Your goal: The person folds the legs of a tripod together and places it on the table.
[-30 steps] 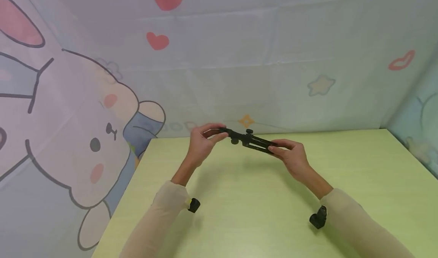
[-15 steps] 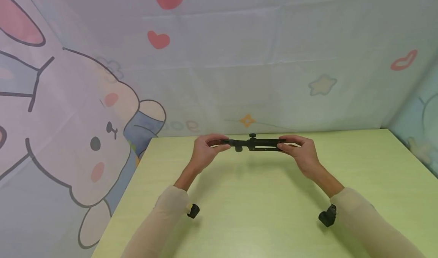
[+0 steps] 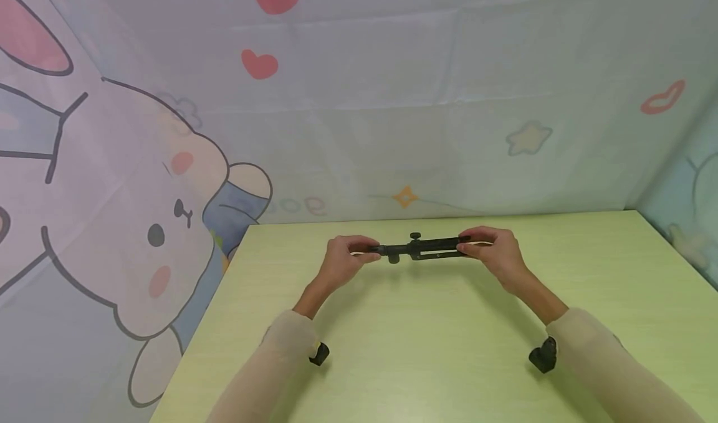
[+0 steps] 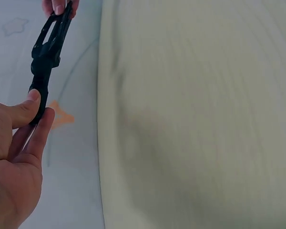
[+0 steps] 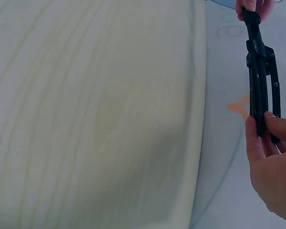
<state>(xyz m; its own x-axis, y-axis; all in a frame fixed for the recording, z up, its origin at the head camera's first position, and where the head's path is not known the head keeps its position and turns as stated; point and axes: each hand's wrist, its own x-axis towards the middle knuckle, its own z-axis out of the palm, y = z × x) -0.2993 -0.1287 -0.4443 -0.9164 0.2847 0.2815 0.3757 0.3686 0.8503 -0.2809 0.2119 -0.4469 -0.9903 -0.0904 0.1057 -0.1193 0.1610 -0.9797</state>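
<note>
A black mini tripod (image 3: 414,248), its legs folded together, hangs nearly level above the far part of the table. Two round knobs stick out near its middle, one up and one down. My left hand (image 3: 340,263) pinches the narrow head end between thumb and fingers. At the other end, my right hand (image 3: 501,258) pinches the leg tips. The left wrist view shows the thumb pressed on the tripod (image 4: 46,57) with fingers behind it. In the right wrist view the legs of the tripod (image 5: 260,81) lie side by side with a narrow gap.
The pale yellow-green table (image 3: 404,348) spreads under both arms. Behind it hangs a light cloth backdrop (image 3: 359,142) with printed hearts and stars, and a large cartoon rabbit (image 3: 112,211) on the left. Small black cameras (image 3: 543,354) sit at both wrists.
The tripod has turned from a slant, right end low, to almost level, its right end now slightly higher. Both hands have come lower and nearer, and the right hand has shifted right.
</note>
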